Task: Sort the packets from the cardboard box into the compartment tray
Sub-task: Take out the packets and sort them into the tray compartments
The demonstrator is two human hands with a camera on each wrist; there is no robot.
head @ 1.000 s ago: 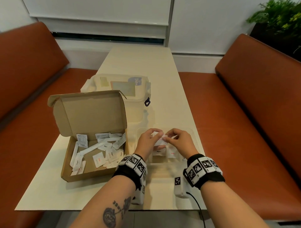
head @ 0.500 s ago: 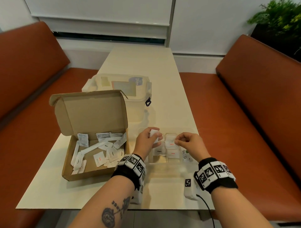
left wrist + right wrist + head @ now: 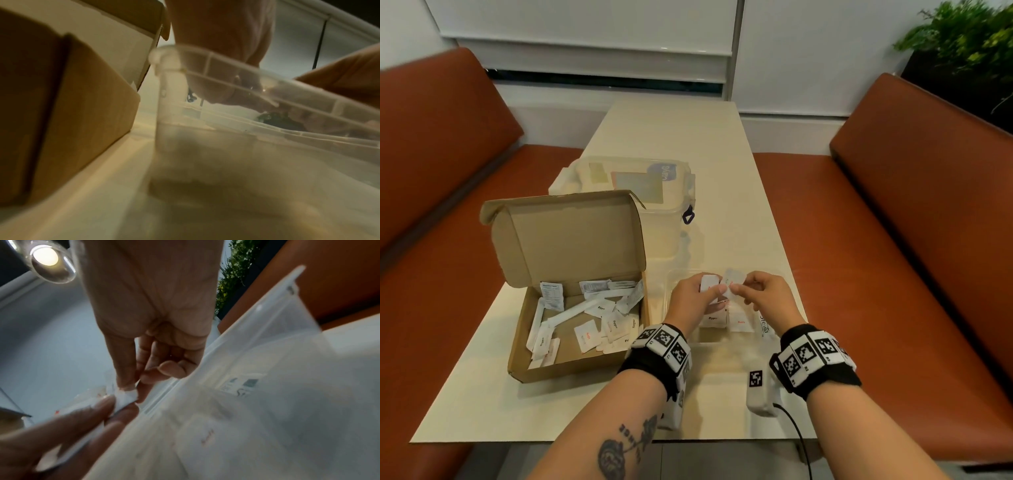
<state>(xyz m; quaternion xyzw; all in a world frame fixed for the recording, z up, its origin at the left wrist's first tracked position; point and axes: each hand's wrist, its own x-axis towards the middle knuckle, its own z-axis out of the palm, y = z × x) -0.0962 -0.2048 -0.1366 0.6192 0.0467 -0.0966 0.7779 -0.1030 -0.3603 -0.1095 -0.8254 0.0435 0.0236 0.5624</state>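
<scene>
Midway through the sort, a person holds a small clutch of white packets point(image 3: 709, 284) over the clear compartment tray point(image 3: 671, 277) on the desk point(image 3: 688, 137). The left hand point(image 3: 693, 296) is curled round the clutch; the right hand point(image 3: 758, 294) pinches a single packet point(image 3: 732, 279) between thumb and forefinger at the point where the two hands meet, its other fingers loosely folded. The right wrist view shows that pinch closely, the white corner point(image 3: 126, 396) caught at the fingertips point(image 3: 125, 384) just above the tray's translucent wall.

Below the hands, sorted packets already lie in separate compartments: one marked in dark lettering point(image 3: 712, 318), one in red point(image 3: 740, 322), and a long sachet point(image 3: 763, 325) at the right edge. The open cardboard box point(image 3: 571, 240) stands just left of the tray, with many packets point(image 3: 585, 322) still loose inside it, so the job appears well short of done.

The step in hand looks to be peeling one packet off the held clutch. The next move likely calls for reading its print, then lowering it into the matching compartment without dragging a second packet along; thin, slippery paper could easily cling or slide.

A lidded plastic tub point(image 3: 654, 192) sits behind the box.
</scene>
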